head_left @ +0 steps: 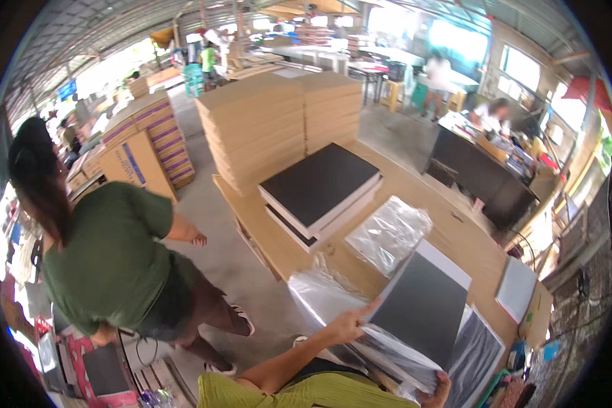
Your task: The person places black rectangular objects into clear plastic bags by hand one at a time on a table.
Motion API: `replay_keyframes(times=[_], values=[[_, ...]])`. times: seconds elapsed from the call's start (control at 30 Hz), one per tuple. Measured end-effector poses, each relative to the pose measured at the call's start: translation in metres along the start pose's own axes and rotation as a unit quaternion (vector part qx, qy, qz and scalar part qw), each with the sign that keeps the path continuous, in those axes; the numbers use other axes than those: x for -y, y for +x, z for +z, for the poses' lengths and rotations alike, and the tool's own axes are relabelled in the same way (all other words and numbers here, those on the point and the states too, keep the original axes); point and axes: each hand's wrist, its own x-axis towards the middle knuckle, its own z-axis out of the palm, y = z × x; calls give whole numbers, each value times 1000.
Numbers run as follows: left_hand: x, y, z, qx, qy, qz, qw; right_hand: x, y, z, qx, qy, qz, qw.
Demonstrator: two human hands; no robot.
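In front of me a flat black box with a white edge (pixel 421 302) is tilted, partly inside a clear plastic bag (pixel 404 357). My left hand (pixel 347 326) grips the left side of the box and the film there. My right hand (pixel 436 391) is closed at the box's near right corner, with bunched plastic under the fingers. Beneath and to the right lies another dark piece in clear plastic (pixel 479 357). More clear film (pixel 326 292) bulges beside my left hand. Past the box, folded clear plastic bags (pixel 391 231) lie on the brown table (pixel 449 221).
Stacked black-topped white boxes (pixel 319 183) sit farther back, before tall piles of brown cardboard (pixel 251 122). A grey folder-like item (pixel 517 289) lies at the table's right edge. On the left a person in a green shirt (pixel 109 251) stands close by. Other people are farther off.
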Motion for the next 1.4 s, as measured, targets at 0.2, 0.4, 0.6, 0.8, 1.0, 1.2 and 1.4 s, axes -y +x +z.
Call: replay_keyframes(times=[0.2,0.4,0.6,0.8,1.0,1.2,1.4], values=[[-69,-15,-21,118,-295,265,910,48,-2,63,60,-55,-209,974],[-144,-6,-46,149,-510,150,833,133,14,76,-27,-212,-523,825],[-195,27,-77,-162,156,288,931,184,-11,164,-54,-91,-547,831],[-119,115,-73,-165,-30,341,925,180,58,140,-23,-140,-532,835],[-43,149,-38,-86,-181,229,953,105,101,122,-72,-56,-479,873],[-102,131,-33,-96,-230,329,911,126,66,162,-52,-40,-495,866],[-172,159,-56,-172,-260,407,859,177,55,174,-37,-111,-547,829]])
